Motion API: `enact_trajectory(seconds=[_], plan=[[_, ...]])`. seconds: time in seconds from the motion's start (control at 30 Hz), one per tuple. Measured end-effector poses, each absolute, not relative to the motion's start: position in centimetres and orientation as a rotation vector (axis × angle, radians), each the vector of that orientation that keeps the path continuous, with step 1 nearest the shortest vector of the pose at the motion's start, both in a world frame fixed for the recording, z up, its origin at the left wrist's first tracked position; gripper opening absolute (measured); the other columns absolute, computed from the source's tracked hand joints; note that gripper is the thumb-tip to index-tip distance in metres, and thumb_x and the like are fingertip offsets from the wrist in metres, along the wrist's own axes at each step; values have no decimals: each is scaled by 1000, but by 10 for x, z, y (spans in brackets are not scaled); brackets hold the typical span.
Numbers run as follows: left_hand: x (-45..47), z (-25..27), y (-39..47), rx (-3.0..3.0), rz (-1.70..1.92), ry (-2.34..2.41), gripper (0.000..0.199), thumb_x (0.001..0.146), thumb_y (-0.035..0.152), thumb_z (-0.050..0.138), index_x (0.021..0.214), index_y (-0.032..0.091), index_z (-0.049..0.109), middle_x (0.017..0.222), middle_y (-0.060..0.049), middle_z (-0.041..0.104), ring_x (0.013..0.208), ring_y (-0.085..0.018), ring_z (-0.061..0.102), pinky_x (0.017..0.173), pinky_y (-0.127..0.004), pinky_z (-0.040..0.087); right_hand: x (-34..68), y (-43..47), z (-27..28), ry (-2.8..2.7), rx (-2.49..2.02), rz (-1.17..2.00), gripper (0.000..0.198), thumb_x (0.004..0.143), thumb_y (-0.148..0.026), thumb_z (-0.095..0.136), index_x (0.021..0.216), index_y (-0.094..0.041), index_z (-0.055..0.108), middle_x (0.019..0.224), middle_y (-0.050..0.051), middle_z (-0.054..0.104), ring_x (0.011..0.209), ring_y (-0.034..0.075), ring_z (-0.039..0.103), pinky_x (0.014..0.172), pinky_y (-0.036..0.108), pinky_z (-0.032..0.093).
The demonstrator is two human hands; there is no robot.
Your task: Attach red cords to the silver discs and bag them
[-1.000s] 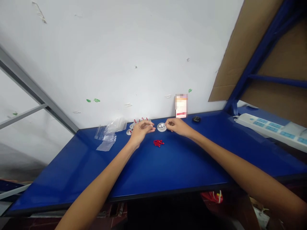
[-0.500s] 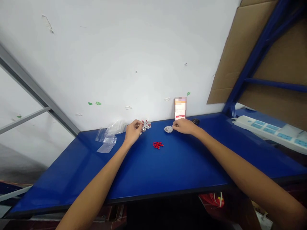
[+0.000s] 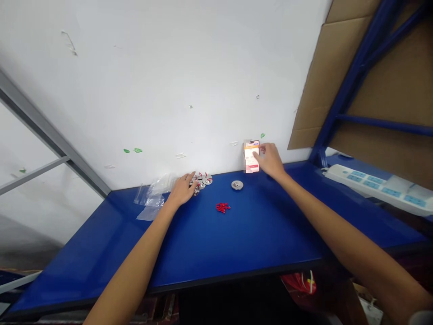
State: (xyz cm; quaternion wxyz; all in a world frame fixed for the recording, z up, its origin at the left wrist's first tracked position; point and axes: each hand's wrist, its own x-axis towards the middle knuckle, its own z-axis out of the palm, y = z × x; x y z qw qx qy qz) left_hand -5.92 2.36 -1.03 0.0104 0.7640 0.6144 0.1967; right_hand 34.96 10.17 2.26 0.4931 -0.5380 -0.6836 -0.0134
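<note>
My left hand (image 3: 183, 189) lies at the pile of shiny metal discs (image 3: 207, 179), fingers spread and partly covering them. Red loops stand up from several of these discs. Farther right, my right hand (image 3: 271, 161) is at the right edge of an upright phone (image 3: 251, 158), its thumb over the lit screen and its fingers apart. Whether the fingers press on the phone's edge I cannot tell. A single round metal disc (image 3: 237, 185) rests on the table below the phone. Nearer to me is a small heap of red loops (image 3: 222, 207).
Clear plastic bags (image 3: 151, 198) lie left of my left hand on the blue table (image 3: 237, 243). A white power strip (image 3: 379, 183) is at the right, beside a blue metal frame (image 3: 333, 113). The white wall (image 3: 162, 81) rises behind the table.
My right hand has let go of the single disc and moved up to the phone. My left hand has gone from a pinch to spread fingers at the pile. The view has shifted slightly.
</note>
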Motion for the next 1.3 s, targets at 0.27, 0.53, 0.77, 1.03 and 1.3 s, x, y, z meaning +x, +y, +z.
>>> enact_trajectory(seconds=[0.27,0.53,0.77,1.03,1.3], plan=[[-52,-17,18,2332,442,1946,84,107,65,30,167,6,36,171,-25,36,162,-38,33,130,-52,27,372,159,26,-1550,-1315,191,39,94,-57,64,106,-21,58,117,13,60,99,27,63,95,44,53],[-48,-17,15,2346,428,1885,85,106,66,31,167,8,38,173,-23,32,164,-36,29,132,-52,25,355,165,22,-1375,-1366,140,42,88,-60,72,99,-24,53,112,10,57,100,27,58,98,46,50],[-48,-15,14,2292,456,1870,83,106,62,36,166,6,37,173,-24,32,163,-36,30,133,-48,25,379,172,15,-1471,-1195,297,36,83,-49,73,103,-24,58,113,8,55,100,25,58,97,44,52],[-49,-19,16,2285,472,1849,83,105,62,39,165,5,36,172,-26,33,163,-38,28,131,-51,27,376,170,12,-1486,-1217,267,38,81,-47,74,107,-25,56,113,7,54,99,25,56,96,43,51],[-51,-17,14,2275,434,1836,86,104,64,41,166,4,35,173,-26,30,164,-38,27,132,-50,26,377,172,11,-1448,-1160,307,37,82,-50,72,105,-25,58,113,7,54,100,25,57,99,43,50]])
